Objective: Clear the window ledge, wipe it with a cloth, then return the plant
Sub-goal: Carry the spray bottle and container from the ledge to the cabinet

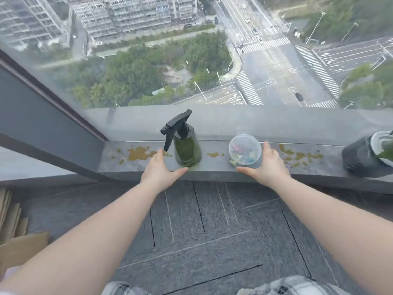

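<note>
In the head view, the grey window ledge (212, 167) crosses the middle of the frame, blotched with yellow-brown stains (139, 153). At centre a green spray bottle (187, 149) stands upright on it; the left hand (161, 169) reaches beside its base, fingers straight and thumb spread, gripping nothing. Right of centre sits a clear lidded tub (245, 150) with blurred coloured contents; the right hand (268, 163) lies open just beside it. At the right edge a dark plant pot (363, 158) is cut off, its plant barely visible.

Matt grey stone ledge (212, 167); glossy green plastic spray bottle (187, 150); clear plastic tub (245, 150)
</note>
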Demonstrator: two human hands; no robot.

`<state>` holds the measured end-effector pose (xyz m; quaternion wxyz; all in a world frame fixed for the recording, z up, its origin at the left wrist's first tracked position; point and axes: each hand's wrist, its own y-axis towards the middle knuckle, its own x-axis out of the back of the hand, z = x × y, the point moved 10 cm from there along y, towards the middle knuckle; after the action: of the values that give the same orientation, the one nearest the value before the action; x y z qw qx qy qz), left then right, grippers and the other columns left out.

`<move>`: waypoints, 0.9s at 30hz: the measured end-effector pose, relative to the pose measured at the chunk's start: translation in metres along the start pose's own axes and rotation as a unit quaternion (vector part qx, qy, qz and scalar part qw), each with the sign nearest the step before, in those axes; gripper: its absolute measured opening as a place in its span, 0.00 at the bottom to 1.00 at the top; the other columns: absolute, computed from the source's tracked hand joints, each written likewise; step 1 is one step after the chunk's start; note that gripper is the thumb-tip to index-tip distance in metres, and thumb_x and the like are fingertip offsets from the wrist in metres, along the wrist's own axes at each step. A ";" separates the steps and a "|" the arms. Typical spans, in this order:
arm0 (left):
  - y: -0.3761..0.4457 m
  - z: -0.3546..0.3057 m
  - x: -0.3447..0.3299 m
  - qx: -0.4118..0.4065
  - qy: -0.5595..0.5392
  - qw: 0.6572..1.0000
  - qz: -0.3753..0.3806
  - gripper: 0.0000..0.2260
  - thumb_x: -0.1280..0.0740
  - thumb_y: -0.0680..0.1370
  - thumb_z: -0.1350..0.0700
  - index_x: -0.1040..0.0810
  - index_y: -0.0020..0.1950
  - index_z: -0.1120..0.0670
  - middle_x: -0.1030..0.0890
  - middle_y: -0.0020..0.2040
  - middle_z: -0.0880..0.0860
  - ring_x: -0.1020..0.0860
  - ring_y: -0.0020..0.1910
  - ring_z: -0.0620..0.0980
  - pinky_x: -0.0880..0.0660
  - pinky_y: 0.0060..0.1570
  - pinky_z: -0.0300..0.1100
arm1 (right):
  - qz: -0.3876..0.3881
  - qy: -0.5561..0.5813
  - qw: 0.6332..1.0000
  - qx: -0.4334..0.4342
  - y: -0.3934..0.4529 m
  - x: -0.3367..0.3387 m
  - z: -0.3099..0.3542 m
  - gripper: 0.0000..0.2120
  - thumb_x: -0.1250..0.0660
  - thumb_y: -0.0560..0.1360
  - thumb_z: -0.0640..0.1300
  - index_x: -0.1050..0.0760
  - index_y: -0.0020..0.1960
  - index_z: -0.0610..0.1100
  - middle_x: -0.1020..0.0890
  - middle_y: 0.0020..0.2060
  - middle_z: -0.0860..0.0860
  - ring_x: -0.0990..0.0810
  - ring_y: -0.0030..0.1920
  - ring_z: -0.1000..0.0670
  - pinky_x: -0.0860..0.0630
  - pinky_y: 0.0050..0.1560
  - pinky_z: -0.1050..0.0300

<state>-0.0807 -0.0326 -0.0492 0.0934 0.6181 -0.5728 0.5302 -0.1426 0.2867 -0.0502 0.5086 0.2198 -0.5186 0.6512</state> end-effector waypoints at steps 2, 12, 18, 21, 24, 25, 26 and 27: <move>0.012 0.001 -0.007 -0.009 -0.033 0.999 -0.016 0.45 0.28 0.69 0.36 0.45 0.77 0.53 0.37 0.76 0.51 0.35 0.73 0.53 0.32 0.66 0.51 | -0.016 0.022 1.000 0.000 0.011 -0.009 -0.006 0.62 0.26 0.61 0.67 0.58 0.79 0.43 0.41 0.75 0.43 0.42 0.76 0.43 0.38 0.72 0.44; 0.049 -0.015 -0.032 -0.087 -0.234 0.967 -0.053 0.43 0.21 0.65 0.49 0.40 0.75 0.47 0.30 0.69 0.46 0.32 0.69 0.47 0.34 0.63 0.41 | -0.076 0.122 0.990 0.011 0.039 -0.040 -0.004 0.64 0.22 0.60 0.61 0.59 0.78 0.42 0.48 0.78 0.45 0.49 0.78 0.46 0.47 0.75 0.49; 0.060 -0.016 -0.037 -0.067 -0.262 0.960 -0.076 0.40 0.20 0.63 0.48 0.35 0.70 0.47 0.24 0.62 0.45 0.26 0.64 0.49 0.29 0.65 0.48 | -0.092 0.118 0.989 0.002 0.049 -0.043 0.007 0.60 0.23 0.64 0.60 0.59 0.78 0.41 0.48 0.77 0.42 0.49 0.77 0.43 0.49 0.75 0.49; 0.061 -0.015 -0.035 -0.059 -0.256 0.961 -0.087 0.37 0.20 0.64 0.48 0.33 0.69 0.46 0.22 0.60 0.45 0.24 0.61 0.49 0.27 0.62 0.46 | -0.095 0.106 0.990 0.001 0.050 -0.044 0.011 0.58 0.23 0.65 0.59 0.56 0.78 0.40 0.46 0.75 0.42 0.47 0.76 0.43 0.47 0.75 0.49; 0.060 -0.018 -0.030 -0.063 -0.257 0.960 -0.088 0.34 0.21 0.64 0.48 0.31 0.66 0.46 0.21 0.57 0.44 0.23 0.59 0.49 0.25 0.61 0.47 | -0.092 0.087 0.992 0.008 0.047 -0.043 0.013 0.57 0.24 0.65 0.59 0.55 0.78 0.40 0.45 0.75 0.42 0.47 0.76 0.43 0.46 0.74 0.50; 0.058 -0.019 -0.027 -0.063 -0.257 0.960 -0.089 0.34 0.20 0.63 0.48 0.31 0.65 0.46 0.21 0.56 0.44 0.23 0.58 0.49 0.25 0.61 0.48 | -0.091 0.083 0.992 0.009 0.045 -0.042 0.014 0.57 0.24 0.65 0.59 0.55 0.78 0.40 0.45 0.75 0.42 0.47 0.76 0.43 0.46 0.74 0.50; 0.056 -0.020 -0.022 -0.060 -0.259 0.960 -0.089 0.33 0.20 0.63 0.48 0.30 0.65 0.47 0.21 0.56 0.43 0.22 0.58 0.49 0.25 0.61 0.48 | -0.090 0.082 0.993 0.011 0.042 -0.040 0.015 0.56 0.24 0.65 0.59 0.54 0.78 0.40 0.45 0.75 0.42 0.47 0.76 0.43 0.47 0.75 0.50; 0.054 -0.021 -0.017 -0.058 -0.265 0.958 -0.090 0.31 0.20 0.63 0.48 0.30 0.62 0.47 0.21 0.54 0.43 0.22 0.57 0.49 0.25 0.61 0.49 | -0.090 0.084 0.992 0.012 0.039 -0.036 0.017 0.56 0.23 0.65 0.58 0.54 0.78 0.40 0.45 0.75 0.42 0.47 0.76 0.43 0.47 0.75 0.51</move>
<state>-0.1317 -0.0250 -0.0801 0.0213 0.7789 -0.5491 0.3021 -0.1678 0.2576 -0.0910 0.6039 0.2164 -0.4447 0.6251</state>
